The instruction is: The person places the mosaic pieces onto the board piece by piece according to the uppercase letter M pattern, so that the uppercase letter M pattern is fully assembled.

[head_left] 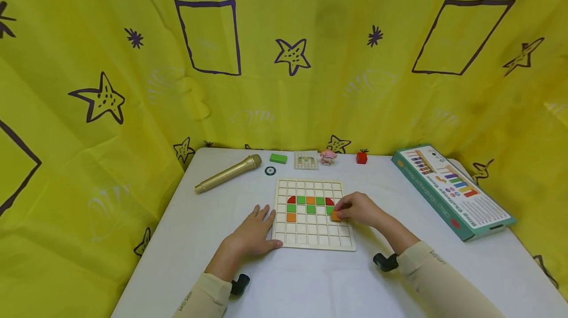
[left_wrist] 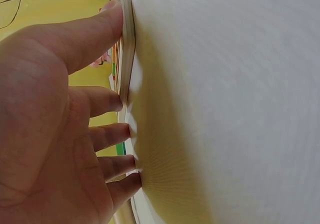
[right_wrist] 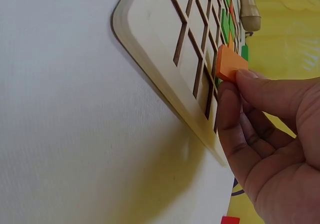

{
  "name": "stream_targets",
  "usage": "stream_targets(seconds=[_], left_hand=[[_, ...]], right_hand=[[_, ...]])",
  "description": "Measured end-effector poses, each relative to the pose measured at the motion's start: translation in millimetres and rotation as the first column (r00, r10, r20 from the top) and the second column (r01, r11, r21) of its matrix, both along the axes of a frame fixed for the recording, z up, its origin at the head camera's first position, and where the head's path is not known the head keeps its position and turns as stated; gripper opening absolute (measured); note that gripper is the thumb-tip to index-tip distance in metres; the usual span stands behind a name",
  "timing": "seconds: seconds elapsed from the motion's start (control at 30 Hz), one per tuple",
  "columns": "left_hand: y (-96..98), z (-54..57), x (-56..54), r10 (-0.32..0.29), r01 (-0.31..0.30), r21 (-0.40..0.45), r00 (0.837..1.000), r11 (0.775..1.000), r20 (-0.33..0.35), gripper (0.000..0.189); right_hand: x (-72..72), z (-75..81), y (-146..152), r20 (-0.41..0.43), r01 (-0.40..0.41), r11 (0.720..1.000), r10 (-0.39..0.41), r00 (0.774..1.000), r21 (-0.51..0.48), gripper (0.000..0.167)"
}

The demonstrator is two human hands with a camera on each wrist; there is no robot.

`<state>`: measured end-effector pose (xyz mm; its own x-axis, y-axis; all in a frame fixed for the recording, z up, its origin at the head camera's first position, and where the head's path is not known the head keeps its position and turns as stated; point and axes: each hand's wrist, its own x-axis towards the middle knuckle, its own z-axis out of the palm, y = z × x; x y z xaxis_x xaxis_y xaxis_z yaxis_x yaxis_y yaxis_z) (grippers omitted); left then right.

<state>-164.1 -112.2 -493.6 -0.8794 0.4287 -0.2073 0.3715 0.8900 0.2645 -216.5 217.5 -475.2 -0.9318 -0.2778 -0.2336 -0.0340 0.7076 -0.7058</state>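
Note:
A wooden grid board (head_left: 317, 239) lies on the white table, with red, green and orange pieces set in several of its cells. My right hand (head_left: 360, 208) pinches an orange square tile (right_wrist: 231, 64) between thumb and fingers over the board's right side, just below a green tile. In the right wrist view the tile is tilted above the grid. At the board's left edge, my left hand (head_left: 253, 233) rests with fingers spread, its thumb touching the lower left corner. The left wrist view shows its fingertips against the table and the board's side.
Behind the board are a gold microphone (head_left: 228, 174), a green block (head_left: 278, 159), a round token (head_left: 270, 170), a small pattern card (head_left: 306, 160), a pink figurine (head_left: 328, 157) and a red die-like cube (head_left: 361, 158). A game box (head_left: 452, 192) lies at the right.

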Motion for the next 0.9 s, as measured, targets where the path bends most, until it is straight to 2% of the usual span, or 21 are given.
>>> stream_targets(seconds=[0.4,0.63,0.9], left_hand=[[0.4,3.0,1.3,0.012,-0.012,0.005,1.0,1.0,0.009,0.089],[1.1,4.2,1.4,0.012,-0.012,0.0,1.0,1.0,0.007,0.088],[1.3,2.0,0.1,0.007,-0.007,-0.011,1.0,1.0,0.005,0.089]], right_hand=[[1.8,-1.9,-10,0.01,-0.015,1.0,0.015,1.0,0.016,0.006],[3.3,-3.1,-14,0.017,0.005,0.999,-0.006,1.0,0.05,0.006],[4.8,-7.2,-17,-0.018,-0.007,0.997,0.008,1.0,0.082,0.004]])
